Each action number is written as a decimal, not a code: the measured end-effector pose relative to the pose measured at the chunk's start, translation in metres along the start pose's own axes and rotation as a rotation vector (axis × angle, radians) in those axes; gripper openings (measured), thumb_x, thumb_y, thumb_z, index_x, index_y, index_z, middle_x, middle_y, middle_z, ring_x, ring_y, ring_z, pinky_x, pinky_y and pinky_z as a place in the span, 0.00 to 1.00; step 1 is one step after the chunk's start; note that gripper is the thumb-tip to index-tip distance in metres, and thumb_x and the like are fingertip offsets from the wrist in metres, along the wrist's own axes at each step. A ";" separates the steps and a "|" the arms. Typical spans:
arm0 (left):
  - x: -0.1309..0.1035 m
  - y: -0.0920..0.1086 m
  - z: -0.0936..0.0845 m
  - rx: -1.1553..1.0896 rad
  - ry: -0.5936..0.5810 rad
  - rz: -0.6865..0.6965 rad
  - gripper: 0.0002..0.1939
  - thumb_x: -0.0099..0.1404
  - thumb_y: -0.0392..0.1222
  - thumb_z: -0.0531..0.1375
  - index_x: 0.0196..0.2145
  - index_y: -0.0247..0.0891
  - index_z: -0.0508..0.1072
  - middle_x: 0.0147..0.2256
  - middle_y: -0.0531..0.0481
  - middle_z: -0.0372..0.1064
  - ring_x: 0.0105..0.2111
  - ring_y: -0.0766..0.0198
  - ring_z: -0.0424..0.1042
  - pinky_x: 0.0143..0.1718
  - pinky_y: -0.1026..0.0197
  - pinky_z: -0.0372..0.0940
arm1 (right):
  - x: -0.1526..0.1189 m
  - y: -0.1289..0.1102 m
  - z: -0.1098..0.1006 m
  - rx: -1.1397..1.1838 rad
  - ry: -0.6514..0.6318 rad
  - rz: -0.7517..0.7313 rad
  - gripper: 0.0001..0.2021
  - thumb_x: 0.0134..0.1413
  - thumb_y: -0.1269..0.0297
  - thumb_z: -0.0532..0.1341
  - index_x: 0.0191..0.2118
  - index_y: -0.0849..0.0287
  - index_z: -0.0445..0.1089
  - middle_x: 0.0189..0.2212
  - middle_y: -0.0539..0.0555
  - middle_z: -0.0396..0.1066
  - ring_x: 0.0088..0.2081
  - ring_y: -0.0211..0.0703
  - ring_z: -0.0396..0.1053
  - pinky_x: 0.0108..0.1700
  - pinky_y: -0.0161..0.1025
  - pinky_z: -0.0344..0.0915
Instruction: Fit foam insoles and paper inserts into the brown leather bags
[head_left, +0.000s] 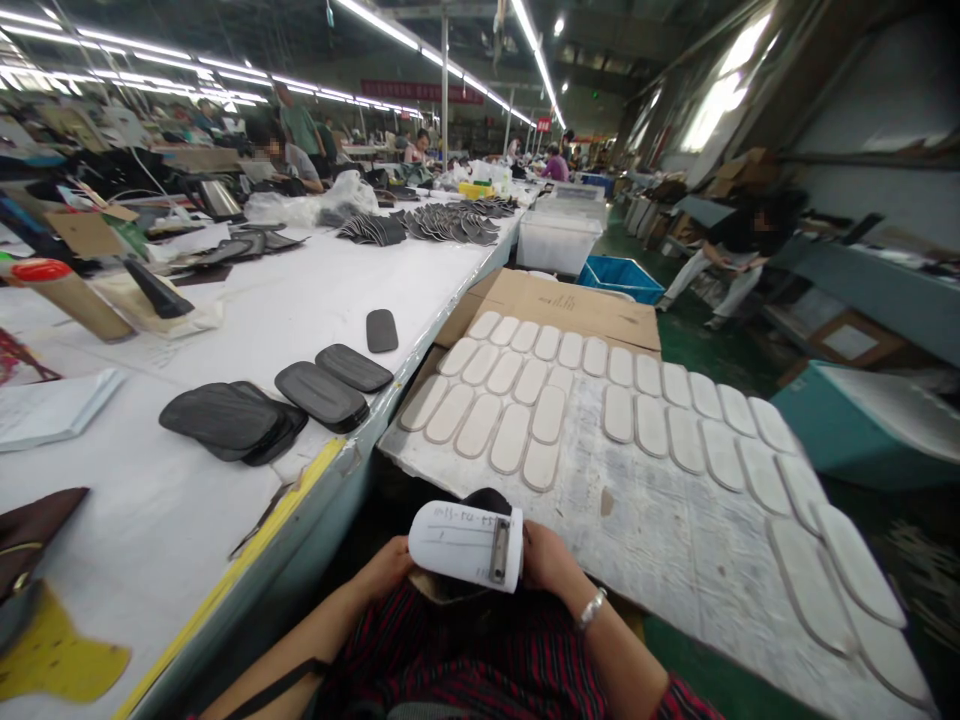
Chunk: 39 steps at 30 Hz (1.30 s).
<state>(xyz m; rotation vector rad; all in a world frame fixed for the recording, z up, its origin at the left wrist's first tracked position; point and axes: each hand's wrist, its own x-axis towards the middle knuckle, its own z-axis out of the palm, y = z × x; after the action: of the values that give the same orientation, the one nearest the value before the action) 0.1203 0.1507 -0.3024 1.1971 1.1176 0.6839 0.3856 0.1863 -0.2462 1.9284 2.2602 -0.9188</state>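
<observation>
Low in front of my body is a white board with rounded ends, handwritten marks and lines, and a metal clip-like fitting near its right end. My left hand is closed at its left end, and my right hand is closed at its right end; most fingers are hidden behind it. A dark piece shows above and beneath the board, partly covered by it. To the left on the white table lie stacks of black oval pads. Many pale oval pads are laid in rows on the board to the right.
The white table has a yellow-taped edge at my left. A grey-white work board stands at my right, with cardboard behind it. Plastic bins, a blue crate and a teal bin stand beyond. Other people sit farther away.
</observation>
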 end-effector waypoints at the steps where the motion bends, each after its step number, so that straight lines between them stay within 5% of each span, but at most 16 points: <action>1: 0.000 0.003 -0.003 -0.028 0.004 -0.016 0.22 0.55 0.51 0.58 0.43 0.32 0.74 0.41 0.45 0.72 0.44 0.53 0.69 0.46 0.58 0.62 | -0.010 0.000 -0.007 0.044 -0.027 0.007 0.13 0.56 0.68 0.45 0.38 0.61 0.65 0.27 0.54 0.71 0.23 0.35 0.69 0.27 0.30 0.61; 4: 0.003 0.011 -0.009 -0.088 0.055 -0.046 0.22 0.54 0.50 0.60 0.42 0.32 0.73 0.36 0.45 0.74 0.36 0.55 0.71 0.41 0.57 0.65 | -0.038 -0.008 -0.025 0.106 -0.063 0.032 0.17 0.51 0.71 0.44 0.46 0.60 0.62 0.25 0.52 0.70 0.18 0.35 0.66 0.26 0.31 0.61; 10: 0.012 0.026 -0.014 -0.058 0.144 -0.049 0.17 0.51 0.49 0.62 0.33 0.30 0.75 0.27 0.49 0.73 0.29 0.61 0.69 0.32 0.62 0.63 | -0.073 -0.038 -0.046 -0.030 0.061 -0.010 0.24 0.46 0.70 0.49 0.53 0.60 0.60 0.37 0.59 0.71 0.41 0.50 0.69 0.43 0.41 0.61; 16: -0.016 0.046 -0.025 -0.073 0.179 -0.102 0.22 0.51 0.56 0.60 0.27 0.30 0.72 0.22 0.50 0.69 0.22 0.66 0.64 0.24 0.66 0.57 | -0.095 -0.069 -0.058 -0.097 0.022 -0.015 0.26 0.52 0.65 0.49 0.59 0.63 0.52 0.38 0.61 0.71 0.40 0.52 0.69 0.42 0.42 0.60; 22: -0.028 0.063 -0.024 -0.085 0.226 -0.125 0.27 0.49 0.60 0.60 0.29 0.29 0.73 0.26 0.46 0.72 0.25 0.62 0.68 0.28 0.63 0.61 | -0.092 -0.077 -0.070 -0.165 0.066 -0.030 0.24 0.52 0.42 0.49 0.42 0.59 0.63 0.31 0.60 0.71 0.34 0.55 0.69 0.32 0.41 0.58; 27: -0.024 0.069 -0.024 -0.069 0.281 -0.136 0.28 0.46 0.61 0.61 0.28 0.29 0.74 0.25 0.46 0.72 0.25 0.61 0.69 0.29 0.62 0.62 | -0.073 -0.081 -0.082 -0.123 0.027 -0.080 0.20 0.50 0.49 0.54 0.40 0.62 0.60 0.29 0.60 0.71 0.29 0.48 0.70 0.29 0.38 0.60; 33: -0.028 0.073 -0.019 -0.076 0.298 -0.149 0.27 0.46 0.61 0.61 0.26 0.30 0.74 0.23 0.48 0.71 0.24 0.62 0.68 0.27 0.63 0.61 | -0.055 -0.085 -0.086 0.112 -0.289 0.029 0.17 0.55 0.59 0.48 0.45 0.67 0.58 0.21 0.59 0.69 0.17 0.45 0.67 0.17 0.35 0.62; 39: -0.044 0.062 -0.005 -0.141 0.259 -0.142 0.24 0.53 0.58 0.58 0.31 0.31 0.72 0.26 0.48 0.71 0.27 0.61 0.68 0.28 0.63 0.61 | -0.072 -0.062 -0.082 0.273 -0.296 0.017 0.11 0.55 0.66 0.47 0.42 0.65 0.58 0.20 0.55 0.68 0.18 0.42 0.68 0.15 0.31 0.62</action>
<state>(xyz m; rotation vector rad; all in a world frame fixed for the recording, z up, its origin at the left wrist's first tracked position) 0.1090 0.1305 -0.2295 0.9173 1.3331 0.8097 0.3734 0.1556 -0.1252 1.7522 2.0349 -1.4671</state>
